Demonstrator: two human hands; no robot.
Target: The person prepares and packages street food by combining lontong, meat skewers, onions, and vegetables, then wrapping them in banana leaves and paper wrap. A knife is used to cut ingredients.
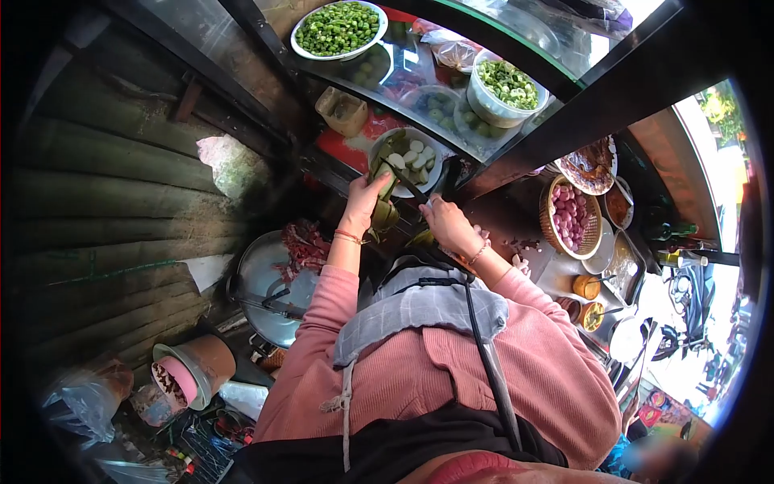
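My left hand [364, 202] is closed around a long green roll [384, 179], which looks like a leaf-wrapped rice cake, and holds it over the near left side of a white bowl [439, 171]. My right hand [451, 226] grips a knife [406, 181] by its handle; the dark blade slants up and left, its tip at the green roll. In the bowl lie round white slices [417, 153] beside green leafy pieces. More folded green leaf [385, 214] hangs just below my left hand.
A plate of chopped green vegetables [339, 32] and a tub of sliced greens [506, 87] stand on the glass shelf. To the right sits a basket of shallots [571, 216], near jars of orange sauce [587, 285]. A large metal pot lid [270, 278] lies at left.
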